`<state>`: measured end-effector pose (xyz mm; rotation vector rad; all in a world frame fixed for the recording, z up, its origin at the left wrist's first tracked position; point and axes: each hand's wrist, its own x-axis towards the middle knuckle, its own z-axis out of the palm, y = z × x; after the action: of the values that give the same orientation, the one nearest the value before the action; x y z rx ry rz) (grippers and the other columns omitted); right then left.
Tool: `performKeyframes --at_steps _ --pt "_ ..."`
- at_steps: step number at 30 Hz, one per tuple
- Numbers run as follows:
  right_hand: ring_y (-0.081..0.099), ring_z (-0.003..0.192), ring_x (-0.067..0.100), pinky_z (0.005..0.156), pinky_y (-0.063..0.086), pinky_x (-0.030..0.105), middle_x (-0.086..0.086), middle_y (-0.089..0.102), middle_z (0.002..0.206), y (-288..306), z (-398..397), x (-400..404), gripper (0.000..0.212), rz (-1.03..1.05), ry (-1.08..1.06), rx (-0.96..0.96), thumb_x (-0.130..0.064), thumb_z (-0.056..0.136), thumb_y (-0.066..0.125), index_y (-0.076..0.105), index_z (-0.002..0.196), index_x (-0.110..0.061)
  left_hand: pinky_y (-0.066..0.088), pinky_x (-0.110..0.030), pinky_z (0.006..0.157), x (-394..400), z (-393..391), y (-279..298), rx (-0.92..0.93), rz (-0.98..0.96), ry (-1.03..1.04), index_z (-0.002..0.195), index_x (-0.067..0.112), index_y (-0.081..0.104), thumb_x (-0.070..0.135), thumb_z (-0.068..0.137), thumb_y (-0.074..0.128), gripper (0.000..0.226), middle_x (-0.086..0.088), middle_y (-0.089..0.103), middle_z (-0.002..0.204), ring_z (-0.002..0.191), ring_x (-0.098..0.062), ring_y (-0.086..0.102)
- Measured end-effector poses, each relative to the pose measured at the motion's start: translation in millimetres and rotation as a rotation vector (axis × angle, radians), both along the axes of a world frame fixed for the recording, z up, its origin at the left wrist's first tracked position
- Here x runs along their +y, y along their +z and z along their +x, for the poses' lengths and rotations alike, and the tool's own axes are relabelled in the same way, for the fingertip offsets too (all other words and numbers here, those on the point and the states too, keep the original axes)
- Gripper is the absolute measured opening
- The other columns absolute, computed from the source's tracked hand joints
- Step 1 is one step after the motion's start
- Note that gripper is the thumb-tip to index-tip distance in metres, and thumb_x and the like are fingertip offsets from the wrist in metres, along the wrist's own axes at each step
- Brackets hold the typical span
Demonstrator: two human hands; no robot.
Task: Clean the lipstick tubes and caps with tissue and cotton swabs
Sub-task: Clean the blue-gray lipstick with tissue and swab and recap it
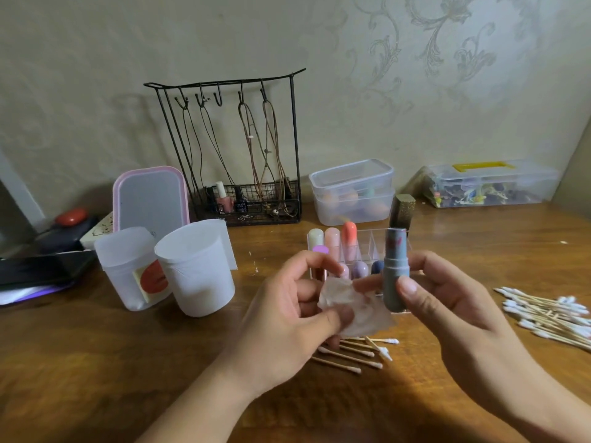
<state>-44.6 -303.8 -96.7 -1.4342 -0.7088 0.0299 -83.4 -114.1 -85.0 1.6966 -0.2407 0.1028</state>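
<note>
Looks like someone's dressing table at home: wooden tabletop (96, 362) pushed against a wall with swirly patterned wallpaper (431, 59), a wire rack (230, 148) with necklaces on hooks and nail polish bottles (232, 198) along the back edge, plus a pink-rimmed mirror (150, 196) and a clear lipstick organizer (367, 247).

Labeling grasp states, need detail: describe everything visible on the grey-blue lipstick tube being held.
The lipstick tube is a matte grey-blue cylinder, seemingly plastic, held upright above the table. A narrower neck joins a wider lower body to the top section, which carries a red smear near its upper end. The right hand pinches the lower body, thumb in front, fingers behind. The left hand holds a crumpled, stained tissue that reaches the tube's left side. The tube looks slightly blurred.
</note>
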Motion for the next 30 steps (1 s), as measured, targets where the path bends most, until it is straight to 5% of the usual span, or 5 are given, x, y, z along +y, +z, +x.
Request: performKeyframes --at_steps 7,14,17,21,30 --pt "0.067 0.102 0.020 0.088 0.052 0.053 0.001 0.071 0.111 -2.8 -3.8 -1.0 0.039 -0.135 -0.130 -0.137 -0.053 0.086 0.053 0.062 0.115 -0.028 0.045 -0.026 0.050 -2.7 -2.6 -0.7 -0.072 -0.041 0.014 0.107 0.025 0.052 -0.002 0.093 0.054 0.030 -0.013 0.071 0.084 0.055 -0.019 0.054" --pt "0.062 0.111 0.024 0.093 0.048 0.032 0.003 0.066 0.116 5.7 -15.3 -4.3 0.039 -0.217 -0.090 -0.366 -0.039 0.092 0.050 0.065 0.114 -0.011 0.046 -0.031 0.046 1.1 -2.8 -0.4 -0.126 0.039 0.019 0.105 0.028 0.045 0.011 0.092 0.059 0.025 -0.019 0.068 0.072 0.050 -0.025 0.056" --pt "0.064 0.110 0.018 0.105 0.038 0.051 -0.002 0.070 0.113 1.0 -11.7 -1.8 0.034 -0.281 -0.049 -0.283 -0.046 0.093 0.049 0.064 0.113 -0.022 0.049 -0.033 0.051 -1.4 -4.8 -1.8 -0.123 0.064 -0.029 0.108 0.021 0.036 0.013 0.097 0.052 0.021 -0.017 0.071 0.085 0.059 -0.025 0.057" --pt "0.070 0.090 0.023 0.083 0.053 0.026 0.017 0.073 0.093 4.8 -5.8 -1.0 0.020 0.015 0.110 0.006 -0.033 0.092 0.054 0.066 0.100 -0.018 0.047 -0.034 0.054 -1.0 -5.4 -2.3 -0.087 0.103 -0.098 0.104 0.018 0.046 0.004 0.095 0.048 0.017 -0.015 0.065 0.087 0.065 -0.027 0.052" --pt "0.066 0.082 0.032 0.080 0.053 0.029 0.023 0.069 0.084 -0.6 1.1 1.6 0.033 0.140 0.063 0.066 -0.050 0.086 0.063 0.066 0.099 -0.020 0.060 -0.038 0.065 2.4 -1.0 -4.6 -0.087 0.230 -0.001 0.087 0.012 0.068 -0.004 0.092 0.049 0.025 -0.002 0.068 0.088 0.074 -0.020 0.066"
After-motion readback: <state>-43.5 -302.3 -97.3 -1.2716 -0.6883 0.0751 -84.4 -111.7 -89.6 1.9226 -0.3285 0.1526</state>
